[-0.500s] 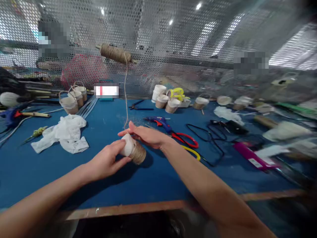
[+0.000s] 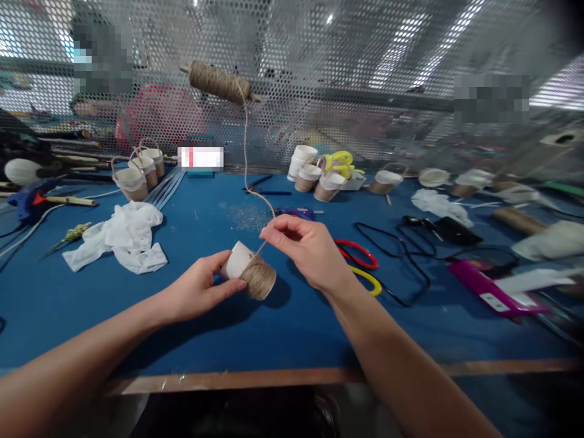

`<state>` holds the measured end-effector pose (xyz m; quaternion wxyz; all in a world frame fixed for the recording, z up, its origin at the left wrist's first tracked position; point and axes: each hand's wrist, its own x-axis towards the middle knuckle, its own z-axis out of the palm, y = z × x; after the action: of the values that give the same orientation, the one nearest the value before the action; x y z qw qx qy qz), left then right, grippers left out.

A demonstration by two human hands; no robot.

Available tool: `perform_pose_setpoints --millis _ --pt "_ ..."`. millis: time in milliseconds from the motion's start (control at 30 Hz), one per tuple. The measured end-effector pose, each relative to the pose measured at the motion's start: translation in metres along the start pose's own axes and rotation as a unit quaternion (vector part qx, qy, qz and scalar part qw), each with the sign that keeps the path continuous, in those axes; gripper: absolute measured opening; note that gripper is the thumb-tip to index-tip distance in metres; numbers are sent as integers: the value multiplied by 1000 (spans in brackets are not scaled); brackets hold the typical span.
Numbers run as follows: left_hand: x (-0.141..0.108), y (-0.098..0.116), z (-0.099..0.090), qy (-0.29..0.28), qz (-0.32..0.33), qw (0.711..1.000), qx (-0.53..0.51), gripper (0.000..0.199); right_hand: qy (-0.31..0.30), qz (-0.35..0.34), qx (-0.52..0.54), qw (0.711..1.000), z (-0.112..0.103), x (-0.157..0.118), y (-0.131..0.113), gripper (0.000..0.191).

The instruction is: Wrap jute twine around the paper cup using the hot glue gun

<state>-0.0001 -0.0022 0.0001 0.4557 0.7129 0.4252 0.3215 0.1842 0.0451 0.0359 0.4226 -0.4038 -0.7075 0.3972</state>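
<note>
My left fingers (image 2: 229, 289) grasp the cup (image 2: 250, 271) by its bare white end, tilted over the blue surface (image 2: 205, 344), while my right fingers (image 2: 280, 238) pinch the twine (image 2: 245, 146) just beside it. The cup looks light and thin-walled, easily dented, so I'd grip that end gently; the rough twine should bend softly without slipping.

I am working in a craft workshop: blue glue guns (image 2: 28, 201) and pliers (image 2: 272, 193) are lying on my workbench (image 2: 205, 340), a spool of twine (image 2: 215, 81) is hanging at a perforated metal screen (image 2: 319, 79), and small white-and-brown cups (image 2: 326, 191) are standing in clusters toward the back
</note>
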Motion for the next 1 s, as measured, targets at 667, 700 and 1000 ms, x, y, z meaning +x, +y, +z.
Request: perform_pose_setpoints --millis 667,700,1000 --pt "-4 1 0 -10 53 998 28 15 -21 39 -57 997 7 -1 10 20" --pt "-4 0 0 -10 56 998 27 14 -25 41 -55 997 7 -1 11 20" --pt "-5 1 -1 -14 77 997 23 14 -43 44 -36 997 12 -2 17 22"
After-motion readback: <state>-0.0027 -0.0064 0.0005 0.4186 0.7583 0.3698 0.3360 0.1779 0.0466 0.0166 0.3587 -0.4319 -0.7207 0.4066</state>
